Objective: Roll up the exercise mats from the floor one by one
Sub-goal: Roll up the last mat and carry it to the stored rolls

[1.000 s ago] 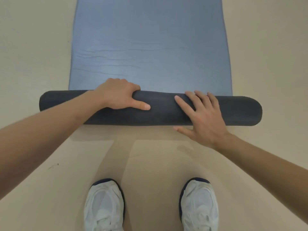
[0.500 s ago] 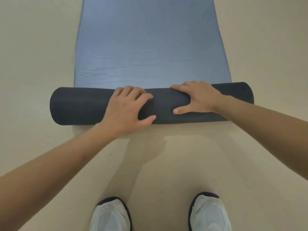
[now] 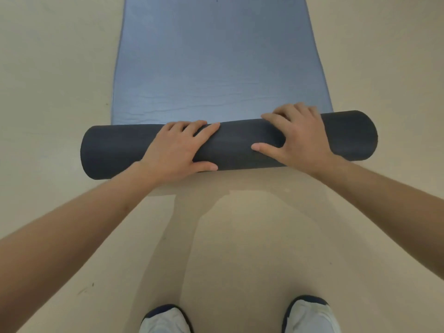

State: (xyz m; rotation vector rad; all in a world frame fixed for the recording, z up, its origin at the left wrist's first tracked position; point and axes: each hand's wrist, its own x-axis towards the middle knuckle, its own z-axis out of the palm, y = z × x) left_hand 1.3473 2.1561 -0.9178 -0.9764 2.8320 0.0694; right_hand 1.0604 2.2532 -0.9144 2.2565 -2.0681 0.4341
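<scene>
A blue exercise mat [image 3: 216,61] lies flat on the beige floor and runs away from me past the top edge. Its near end is wound into a thick dark grey roll [image 3: 113,150] that lies crosswise in front of me, slightly tilted with the right end farther away. My left hand [image 3: 180,150] rests on top of the roll left of centre, fingers spread over it and thumb on the near side. My right hand [image 3: 298,135] presses on the roll right of centre, fingers curled over the far side.
Beige floor [image 3: 252,248] surrounds the mat on all sides. My two white shoes, the left [image 3: 165,320] and the right [image 3: 310,316], stand at the bottom edge, well behind the roll.
The roll has moved away from me along the mat and grown thicker. Both hands shifted over its top, and my shoes have slid toward the bottom edge of view.
</scene>
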